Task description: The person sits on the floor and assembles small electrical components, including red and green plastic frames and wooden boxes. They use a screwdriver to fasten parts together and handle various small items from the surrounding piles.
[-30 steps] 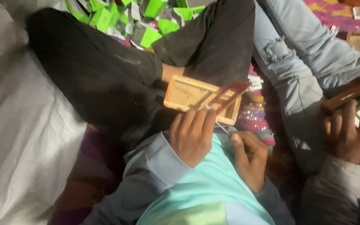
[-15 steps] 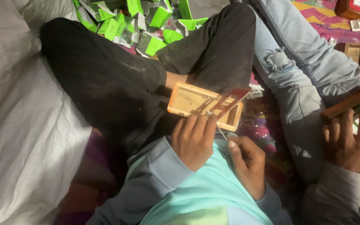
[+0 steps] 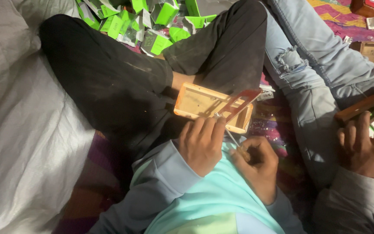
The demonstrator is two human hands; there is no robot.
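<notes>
A shallow wooden frame (image 3: 198, 103) lies on my lap, over my black trousers (image 3: 109, 82). A thin reddish slotted piece (image 3: 239, 104) stands tilted against its right end. My left hand (image 3: 202, 145) grips the near edge of the frame, fingers curled over it. My right hand (image 3: 256, 167) holds a thin metal tool (image 3: 229, 134) whose tip reaches up to the frame's near edge beside my left fingers.
Several green cartons (image 3: 152, 21) are heaped beyond my knee. A white cloth (image 3: 18, 130) covers the left side. To the right sits another person in torn blue jeans (image 3: 308, 78), one hand (image 3: 364, 147) on a wooden piece (image 3: 362, 106).
The view has shifted slightly; the frame stays on my lap. My right hand has moved the thin tool up toward the frame's near edge.
</notes>
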